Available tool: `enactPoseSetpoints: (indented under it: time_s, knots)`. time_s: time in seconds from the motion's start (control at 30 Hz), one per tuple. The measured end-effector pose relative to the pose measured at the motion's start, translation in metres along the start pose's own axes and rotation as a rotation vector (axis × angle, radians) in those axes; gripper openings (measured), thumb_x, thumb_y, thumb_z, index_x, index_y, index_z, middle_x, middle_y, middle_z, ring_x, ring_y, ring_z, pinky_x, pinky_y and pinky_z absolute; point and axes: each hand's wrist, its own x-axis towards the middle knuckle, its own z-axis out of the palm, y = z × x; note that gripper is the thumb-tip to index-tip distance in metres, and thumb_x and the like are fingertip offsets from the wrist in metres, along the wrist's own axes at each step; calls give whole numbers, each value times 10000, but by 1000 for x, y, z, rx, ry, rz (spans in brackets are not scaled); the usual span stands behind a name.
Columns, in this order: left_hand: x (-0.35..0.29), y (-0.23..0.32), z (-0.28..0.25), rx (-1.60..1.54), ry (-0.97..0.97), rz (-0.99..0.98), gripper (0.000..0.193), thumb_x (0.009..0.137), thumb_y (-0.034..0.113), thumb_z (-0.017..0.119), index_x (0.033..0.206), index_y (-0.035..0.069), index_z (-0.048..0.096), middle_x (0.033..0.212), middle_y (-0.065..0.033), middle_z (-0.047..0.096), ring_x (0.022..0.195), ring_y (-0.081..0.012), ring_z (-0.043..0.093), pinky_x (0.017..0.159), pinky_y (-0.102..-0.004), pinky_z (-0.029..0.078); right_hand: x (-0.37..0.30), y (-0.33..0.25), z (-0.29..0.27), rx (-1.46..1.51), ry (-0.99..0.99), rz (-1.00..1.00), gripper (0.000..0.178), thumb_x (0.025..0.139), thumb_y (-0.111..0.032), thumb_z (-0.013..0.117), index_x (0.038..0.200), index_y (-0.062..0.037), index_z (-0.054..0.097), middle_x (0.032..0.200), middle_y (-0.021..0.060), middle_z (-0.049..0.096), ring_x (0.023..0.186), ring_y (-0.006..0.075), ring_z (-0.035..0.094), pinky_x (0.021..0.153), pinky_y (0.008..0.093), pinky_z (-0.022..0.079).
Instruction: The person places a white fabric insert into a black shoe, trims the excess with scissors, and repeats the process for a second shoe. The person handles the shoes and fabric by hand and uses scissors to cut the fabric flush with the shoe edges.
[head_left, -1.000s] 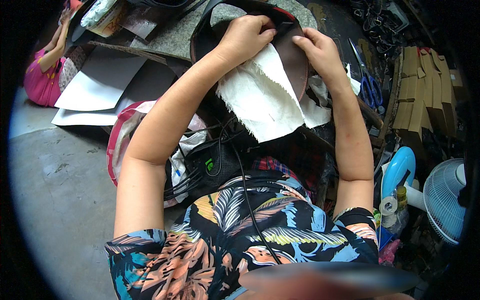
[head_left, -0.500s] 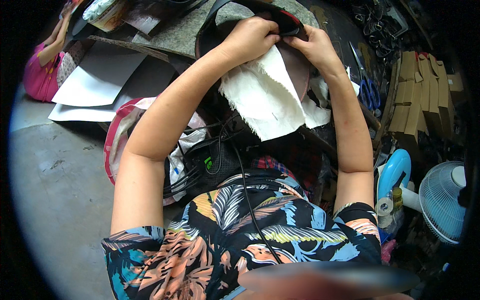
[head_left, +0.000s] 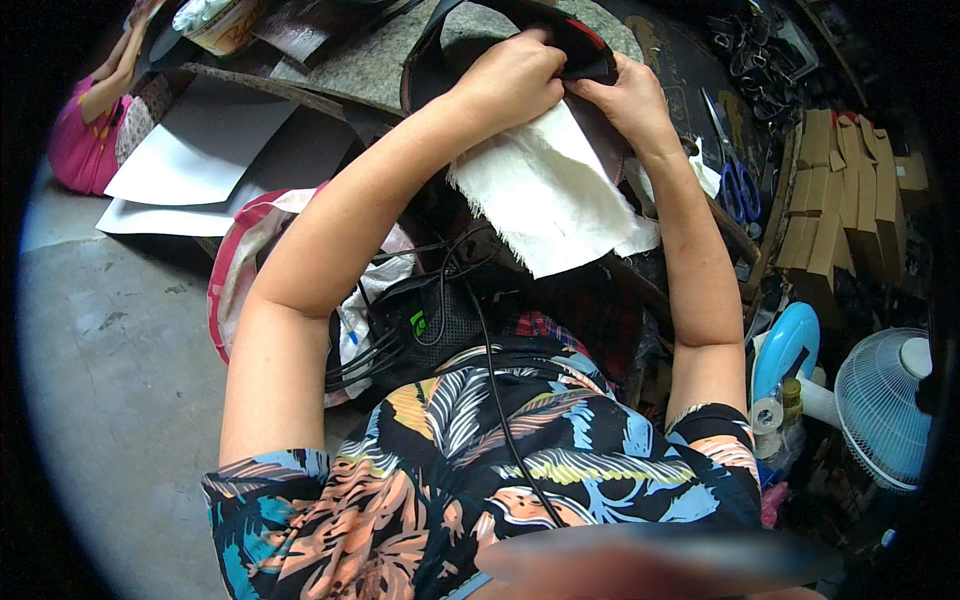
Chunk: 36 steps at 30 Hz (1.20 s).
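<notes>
At the top of the view, a dark leather-like piece (head_left: pixel 424 62) curves in a loop, with a strip of red along its far right edge. Over its near rim bend the fingers of my left hand (head_left: pixel 512 78), closed on it. Close beside, my right hand (head_left: pixel 632 102) pinches the same rim between thumb and fingers. Below both hands hangs a white cloth (head_left: pixel 545 190) with frayed edges. My fingers partly hide the rim and the cloth's upper end. A brownish part (head_left: pixel 600 140) of the piece shows behind the cloth.
Blue-handled scissors (head_left: pixel 738 185) lie right of my right forearm. Folded cardboard boxes (head_left: pixel 825 200) and a fan (head_left: pixel 885 405) stand farther right. White sheets (head_left: pixel 205 150) lie at left, near a pink-rimmed basin (head_left: pixel 222 290). Another person (head_left: pixel 85 140) is at far left.
My left hand has shifted slightly right and down along the rim, its fingers now reaching farther over it. The white cloth has swung a little to the right.
</notes>
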Motion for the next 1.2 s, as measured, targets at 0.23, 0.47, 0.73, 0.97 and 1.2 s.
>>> enactPoseSetpoints:
  time_s: [0.23,0.47,0.73,0.97,1.2]
  knots:
    - [1,4,12,96,72,-47,194,791,115,648,928,-16,690,986,-205,657,906,-379,667,840,-447,546,-3,-8,3,-105,77,-1,424,790,-405,721,1153,-186,731,941,124,763,894,313,742,811,428,571]
    - [1,-7,0,-79,-8,-72,221,779,159,733,918,-11,708,930,-216,671,914,-390,656,854,-452,530,-10,-18,2,-147,142,12,437,787,-430,749,1145,-179,737,927,122,763,863,297,749,796,426,579]
    - [7,-8,1,-80,-56,-66,193,778,144,713,866,-27,716,895,-240,662,885,-407,667,819,-459,540,2,-4,3,-78,38,-19,462,760,-437,793,1121,-155,738,920,135,760,865,299,750,790,420,578]
    - [5,-4,16,37,91,-54,180,766,134,678,826,-34,703,912,-261,667,879,-431,666,840,-473,545,-13,-20,8,-226,283,-69,534,744,-380,803,1219,-176,667,1072,130,709,984,327,713,817,446,563]
    - [-24,-1,-14,8,320,-161,184,867,124,621,953,-13,708,1071,-248,642,1006,-433,639,915,-481,519,-24,-36,-5,-792,565,-736,594,701,-307,847,1256,-301,635,1367,-24,527,1209,159,520,1038,354,334]
